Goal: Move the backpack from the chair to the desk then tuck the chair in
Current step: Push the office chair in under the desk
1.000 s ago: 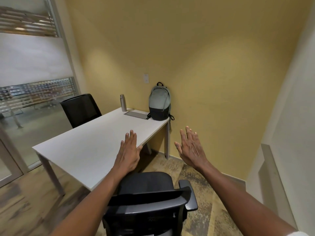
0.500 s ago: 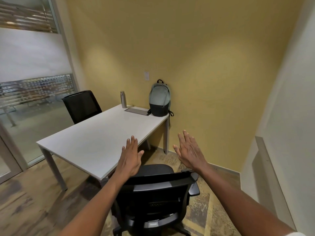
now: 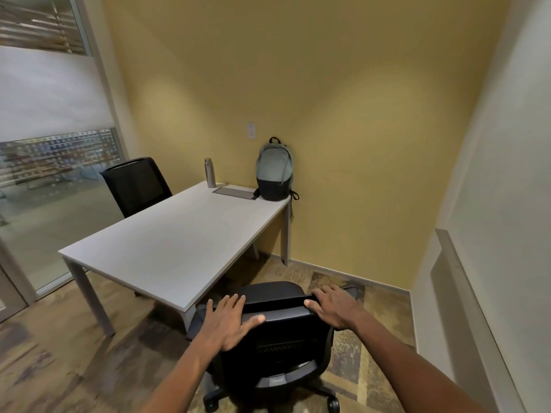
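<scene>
A grey and black backpack (image 3: 274, 171) stands upright on the far right corner of the white desk (image 3: 179, 242), leaning against the yellow wall. A black office chair (image 3: 280, 338) on castors stands at the desk's near right side, its seat empty and partly under the desk edge. My left hand (image 3: 231, 320) rests flat on the left part of the chair's backrest top, fingers spread. My right hand (image 3: 335, 305) curls over the backrest top on the right, thumb in front.
A metal bottle (image 3: 210, 172) and a flat grey tablet (image 3: 235, 192) lie near the backpack. A second black chair (image 3: 135, 186) stands at the desk's far side. Glass partition on the left, white wall and ledge (image 3: 465, 281) close on the right.
Both hands dropped from hovering above the chair onto the top of its backrest. The view has pulled back and the chair shows lower in the frame.
</scene>
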The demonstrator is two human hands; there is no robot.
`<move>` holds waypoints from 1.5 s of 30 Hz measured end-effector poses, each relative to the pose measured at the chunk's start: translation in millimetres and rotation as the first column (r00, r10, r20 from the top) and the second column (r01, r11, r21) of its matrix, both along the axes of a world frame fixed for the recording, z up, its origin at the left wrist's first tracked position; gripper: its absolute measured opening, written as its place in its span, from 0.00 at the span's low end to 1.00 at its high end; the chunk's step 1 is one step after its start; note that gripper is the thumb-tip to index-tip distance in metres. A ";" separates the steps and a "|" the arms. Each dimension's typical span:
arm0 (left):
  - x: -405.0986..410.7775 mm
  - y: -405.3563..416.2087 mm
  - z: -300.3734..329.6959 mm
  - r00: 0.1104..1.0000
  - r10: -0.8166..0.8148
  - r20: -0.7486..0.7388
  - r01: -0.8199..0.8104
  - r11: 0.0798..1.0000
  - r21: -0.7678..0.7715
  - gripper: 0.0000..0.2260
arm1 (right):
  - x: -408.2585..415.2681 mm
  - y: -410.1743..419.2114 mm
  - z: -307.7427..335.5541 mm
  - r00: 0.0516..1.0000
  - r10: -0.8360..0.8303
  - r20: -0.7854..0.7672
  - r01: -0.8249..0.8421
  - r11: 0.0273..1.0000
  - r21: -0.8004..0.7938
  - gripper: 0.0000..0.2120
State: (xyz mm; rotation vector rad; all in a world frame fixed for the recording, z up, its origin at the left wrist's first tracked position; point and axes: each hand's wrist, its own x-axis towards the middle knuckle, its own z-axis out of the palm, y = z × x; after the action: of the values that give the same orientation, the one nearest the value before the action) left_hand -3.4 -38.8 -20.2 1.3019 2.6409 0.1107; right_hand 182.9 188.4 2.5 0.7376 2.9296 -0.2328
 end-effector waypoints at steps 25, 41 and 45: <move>23.0 50.1 -10.4 0.957 -0.127 -0.259 0.172 0.973 0.156 0.47 | 39.6 49.7 -25.4 0.997 0.040 -0.063 -0.027 0.979 0.200 0.49; -24.6 146.0 -3.9 0.981 -0.139 -0.137 0.142 0.990 0.017 0.47 | -4.7 151.9 -27.2 0.999 0.031 -0.031 -0.029 0.998 0.051 0.48; -32.8 175.6 -2.3 0.991 -0.098 -0.093 0.101 0.994 0.034 0.45 | -19.4 188.5 -27.9 0.999 0.033 -0.032 -0.033 0.999 -0.002 0.50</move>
State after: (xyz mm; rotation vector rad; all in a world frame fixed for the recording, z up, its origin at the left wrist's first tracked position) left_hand -36.1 136.8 -22.6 1.4826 2.6548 0.0899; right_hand 163.5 377.0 -25.4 0.6904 2.9686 -0.2483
